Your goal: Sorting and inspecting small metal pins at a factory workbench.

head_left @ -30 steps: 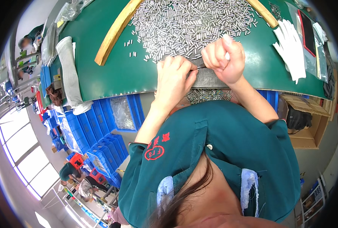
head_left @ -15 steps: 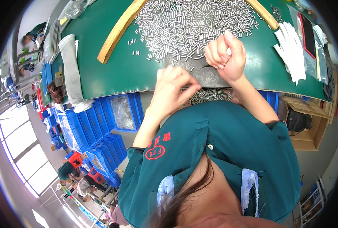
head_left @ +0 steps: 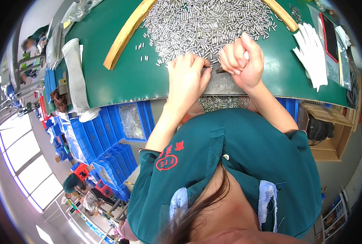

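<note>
A wide heap of short, shiny metal pins [head_left: 205,30] covers the middle of the green table. At its near edge, my left hand [head_left: 185,77] has its fingers curled, with the thumb and forefinger drawn together around a small metal pin [head_left: 210,66]. To the right, my right hand [head_left: 244,61] is closed in a fist, thumb up. A dark tip [head_left: 220,70] sticks out from its left side; the rest is hidden in the palm. Below the table edge, more pins [head_left: 223,103] fill a pinkish container in front of my body.
Wooden strips [head_left: 126,38] flank the heap at left and right. A white glove [head_left: 312,57] and a red-edged dark panel [head_left: 328,37] lie to the right. A grey sleeve [head_left: 76,73] hangs at the left edge. Blue crates [head_left: 111,162] and a cardboard box [head_left: 331,134] stand below.
My left hand has moved up from above the pin container to the near edge of the heap, its fingers now at a pin. My right fist has stayed in place.
</note>
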### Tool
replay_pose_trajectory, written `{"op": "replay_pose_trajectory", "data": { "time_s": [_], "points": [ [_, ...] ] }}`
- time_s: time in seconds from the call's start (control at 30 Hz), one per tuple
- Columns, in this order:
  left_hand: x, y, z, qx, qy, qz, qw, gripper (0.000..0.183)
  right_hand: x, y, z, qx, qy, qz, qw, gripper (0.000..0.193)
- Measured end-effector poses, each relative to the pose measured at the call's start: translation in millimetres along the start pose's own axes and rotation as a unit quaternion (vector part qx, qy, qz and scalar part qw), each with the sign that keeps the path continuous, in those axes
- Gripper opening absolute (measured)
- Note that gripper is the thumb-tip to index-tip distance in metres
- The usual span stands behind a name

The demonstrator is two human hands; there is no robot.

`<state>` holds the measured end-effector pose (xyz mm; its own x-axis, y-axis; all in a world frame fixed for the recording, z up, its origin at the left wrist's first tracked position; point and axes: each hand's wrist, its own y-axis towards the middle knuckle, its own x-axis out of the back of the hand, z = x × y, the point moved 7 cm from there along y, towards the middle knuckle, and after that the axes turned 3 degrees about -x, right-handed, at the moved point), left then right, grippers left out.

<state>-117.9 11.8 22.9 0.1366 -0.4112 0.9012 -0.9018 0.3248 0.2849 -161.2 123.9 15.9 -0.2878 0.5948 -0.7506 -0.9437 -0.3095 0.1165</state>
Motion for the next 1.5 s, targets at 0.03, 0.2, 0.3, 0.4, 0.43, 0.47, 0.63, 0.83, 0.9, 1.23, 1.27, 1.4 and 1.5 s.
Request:
{"op": "replay_pose_trajectory", "data": {
  "time_s": [0.03,0.2,0.3,0.4,0.43,0.47,0.63,0.83,0.9,1.23,1.27,1.4,1.5],
  "points": [
    [0,0,0,0.0,-0.001,0.002,1.0,0.014,2,1,0,0.003,-0.001,-0.003,1.0,0.05],
    [-3,-7,-1,0.013,-0.017,0.029,0.999,0.012,3,0,1,0.012,0.015,0.001,1.0,0.05],
    [-5,-9,0,0.013,-0.021,0.02,0.999,0.012,1,1,1,0.014,0.017,0.012,1.0,0.049],
    [-4,-9,-1,0.013,-0.025,0.016,0.999,0.012,0,1,0,0.018,0.023,0.023,0.999,0.049],
    [-4,-9,-1,0.013,-0.025,0.015,0.999,0.012,-1,1,0,0.019,0.026,0.028,0.999,0.049],
    [-4,-9,-1,0.012,-0.029,0.009,0.999,0.012,-1,1,0,0.019,0.026,0.028,0.999,0.049],
    [-4,-8,-2,0.005,-0.033,0.022,0.999,0.012,-8,-3,-1,0.049,-0.007,0.065,0.997,0.046],
    [-6,-8,-1,0.0,-0.005,0.028,1.0,0.011,-16,-7,-8,0.057,-0.131,0.08,0.987,0.041],
    [-6,-8,-1,0.001,-0.013,0.031,0.999,0.011,-9,0,-5,0.044,-0.03,0.031,0.998,0.044],
    [1,-6,-5,0.012,-0.015,0.031,0.999,0.011,8,3,1,0.001,0.049,-0.028,0.998,0.048],
    [0,-6,-7,-0.005,-0.007,0.04,0.999,0.01,7,3,1,0.001,0.049,-0.028,0.998,0.048],
    [-2,-7,-13,-0.059,-0.02,0.068,0.996,0.01,5,1,1,-0.007,0.042,-0.024,0.999,0.048],
    [-3,-10,-10,-0.062,-0.041,0.076,0.994,0.01,6,1,0,-0.009,0.039,-0.024,0.999,0.049]
  ]
}}
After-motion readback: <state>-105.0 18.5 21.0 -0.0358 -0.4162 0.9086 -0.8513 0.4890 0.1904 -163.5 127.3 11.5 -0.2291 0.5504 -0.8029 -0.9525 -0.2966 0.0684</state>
